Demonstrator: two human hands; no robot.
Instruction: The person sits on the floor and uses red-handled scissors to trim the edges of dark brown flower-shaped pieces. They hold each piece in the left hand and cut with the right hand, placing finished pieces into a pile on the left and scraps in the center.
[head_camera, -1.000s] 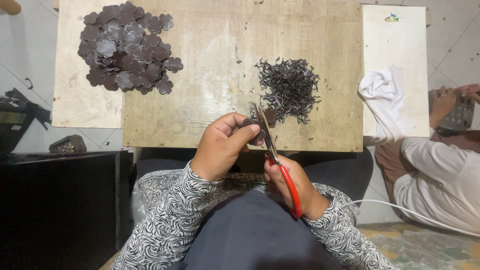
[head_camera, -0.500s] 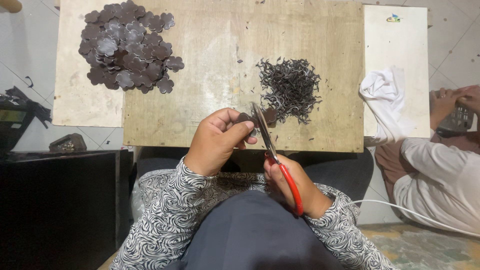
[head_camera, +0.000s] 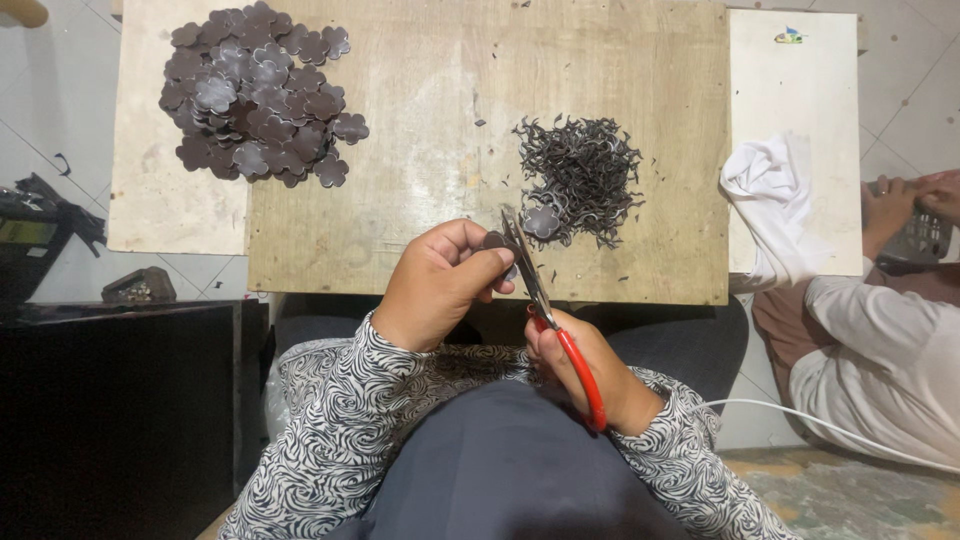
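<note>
A wide wooden board (head_camera: 420, 170) lay across the floor in front of the seated person, and on its far left corner sat a heap of dark flower-shaped pieces (head_camera: 255, 95), with a tangled pile of thin dark trimmings (head_camera: 580, 175) right of centre. Well off to the right, another person's hand (head_camera: 900, 205) rested on a small device beside a white cloth (head_camera: 765, 190). Near the board's front edge, the left hand (head_camera: 435, 285) pinched a small dark piece (head_camera: 495, 243) between thumb and fingertips, fingers closed narrowly around it. The right hand (head_camera: 585, 365) was wrapped around the red handles of a pair of scissors (head_camera: 545, 310), whose blades met the piece's edge. The step in hand looked like trimming the piece's outline; continuing it would likely call for turning the piece slightly against the blades.
</note>
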